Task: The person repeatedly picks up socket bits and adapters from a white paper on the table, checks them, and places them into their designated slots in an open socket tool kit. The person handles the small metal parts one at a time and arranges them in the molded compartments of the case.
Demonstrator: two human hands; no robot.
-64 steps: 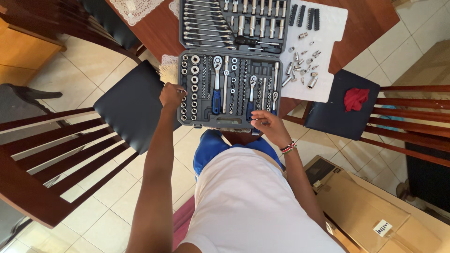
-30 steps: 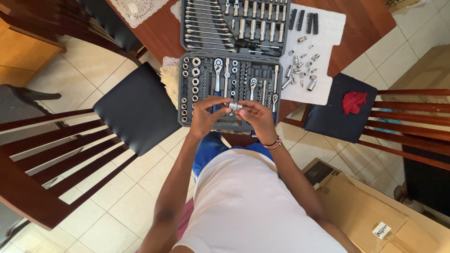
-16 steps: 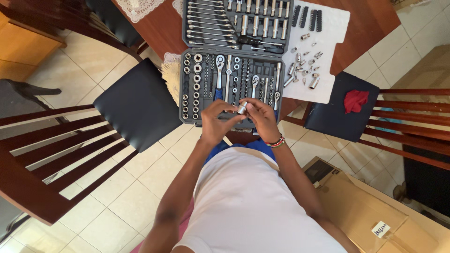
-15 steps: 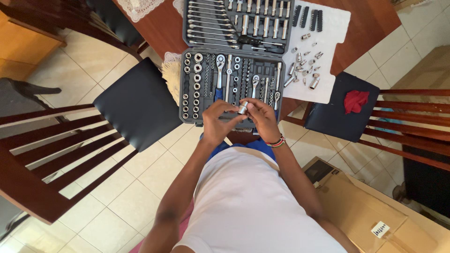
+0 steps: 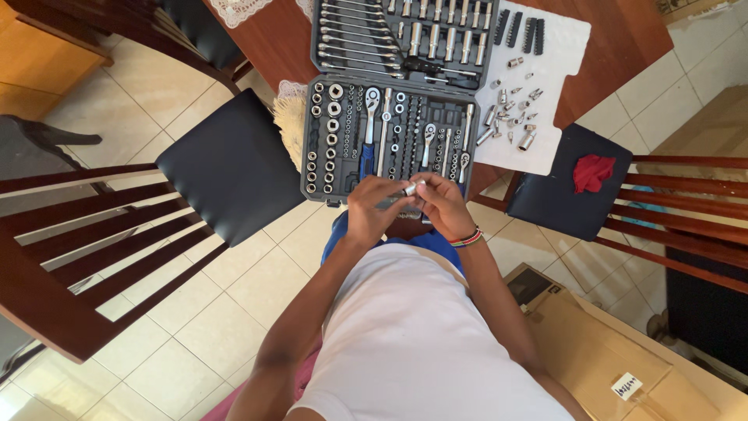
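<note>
Pale floor tiles [image 5: 195, 327] surround a dark wooden table [image 5: 276, 43] seen from above. At its near edge a small silver socket [image 5: 411, 188] is pinched between both hands: the left hand [image 5: 371, 209] closes its fingers on one end, the right hand [image 5: 444, 207], with a beaded bracelet at the wrist, grips the other. Just beyond them lies an open grey tool case [image 5: 389, 129] packed with sockets, ratchets and wrenches. Beside the case, on the right, a white sheet [image 5: 557, 70] carries loose bits. Black-cushioned chairs stand on either side, the left chair [image 5: 226, 164] bare, the right chair [image 5: 573, 187] bearing a red cloth [image 5: 594, 171]. A cardboard box [image 5: 608, 351] sits on the floor.
</note>
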